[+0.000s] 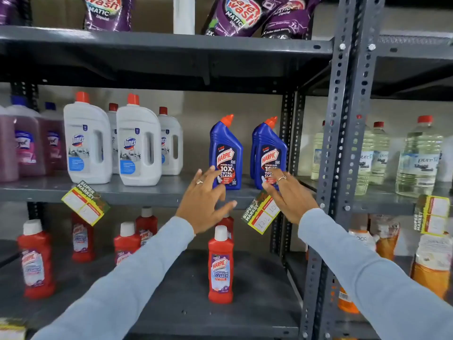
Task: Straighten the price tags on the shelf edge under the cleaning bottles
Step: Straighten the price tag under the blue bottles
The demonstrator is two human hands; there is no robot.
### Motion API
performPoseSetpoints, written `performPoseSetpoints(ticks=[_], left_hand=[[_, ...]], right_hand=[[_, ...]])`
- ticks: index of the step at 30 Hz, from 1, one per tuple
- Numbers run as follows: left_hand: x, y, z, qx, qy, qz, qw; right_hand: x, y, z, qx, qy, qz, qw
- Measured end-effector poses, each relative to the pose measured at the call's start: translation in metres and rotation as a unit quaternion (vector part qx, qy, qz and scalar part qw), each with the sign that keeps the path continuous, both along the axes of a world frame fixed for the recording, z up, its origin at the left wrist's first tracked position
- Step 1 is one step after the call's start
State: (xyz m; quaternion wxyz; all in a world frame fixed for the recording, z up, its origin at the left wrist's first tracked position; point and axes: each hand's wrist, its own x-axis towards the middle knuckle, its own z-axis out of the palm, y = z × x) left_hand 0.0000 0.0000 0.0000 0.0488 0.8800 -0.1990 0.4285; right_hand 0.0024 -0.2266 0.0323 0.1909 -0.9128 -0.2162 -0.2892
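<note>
Two yellow-and-green price tags hang crooked on the grey shelf edge. One tilted price tag sits under the white Domex bottles. The other price tag leans under the blue Harpic bottles. My left hand hovers open in front of the shelf edge, just left of that tag, holding nothing. My right hand is open too, its fingers spread over the tag's upper right corner; whether it touches the tag is unclear. A third tag hangs nearly upright on the neighbouring rack.
A perforated grey upright stands right of my right hand. Red Harpic bottles stand on the lower shelf. Clear bottles fill the right rack, pink bottles the far left, purple pouches the top shelf.
</note>
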Motion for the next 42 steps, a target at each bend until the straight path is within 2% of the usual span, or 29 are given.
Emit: performPoseSetpoints(ticks=[2,5,12,17,20,24,26,28,30,33,35,38,42], left_hand=[[0.010,-0.003,-0.016,-0.025,0.072,-0.012,0.997],[0.025,-0.015,-0.040,-0.035,0.120,0.002,0.992],[0.043,-0.054,-0.047,-0.091,0.081,0.037,0.992],[0.051,-0.050,-0.052,-0.132,0.043,0.019,0.990],[0.052,-0.046,-0.050,-0.140,0.040,-0.001,0.989],[0.047,-0.037,-0.044,-0.141,0.063,-0.037,0.987],[0.045,-0.033,-0.048,-0.094,0.056,-0.033,0.993],[0.046,-0.032,-0.055,-0.023,0.033,0.005,0.999],[0.046,-0.036,-0.059,0.006,0.020,0.039,0.999],[0.046,-0.038,-0.055,-0.002,0.014,0.041,0.999],[0.047,-0.031,-0.047,-0.019,0.019,0.008,1.000],[0.048,-0.023,-0.030,-0.071,0.037,-0.048,0.996],[0.056,-0.027,-0.017,-0.093,0.054,-0.052,0.993]], right_hand=[[0.011,-0.003,-0.005,0.006,0.071,0.017,0.997],[0.024,-0.010,-0.010,-0.037,0.098,0.033,0.994],[0.039,0.006,0.003,-0.155,0.069,0.012,0.985],[0.048,0.015,0.006,-0.205,0.023,-0.038,0.978],[0.044,0.011,0.010,-0.184,0.040,-0.018,0.982],[0.036,-0.009,0.010,-0.112,0.110,0.060,0.986],[0.033,-0.018,-0.006,-0.105,0.112,0.062,0.986],[0.035,-0.020,-0.037,-0.159,0.039,0.013,0.986],[0.039,-0.017,-0.067,-0.200,-0.055,-0.022,0.978],[0.046,-0.014,-0.077,-0.177,-0.126,-0.042,0.975],[0.049,-0.017,-0.066,-0.122,-0.105,-0.016,0.987],[0.050,-0.024,-0.046,-0.033,-0.025,0.048,0.998],[0.054,-0.025,-0.030,-0.002,0.043,0.061,0.997]])
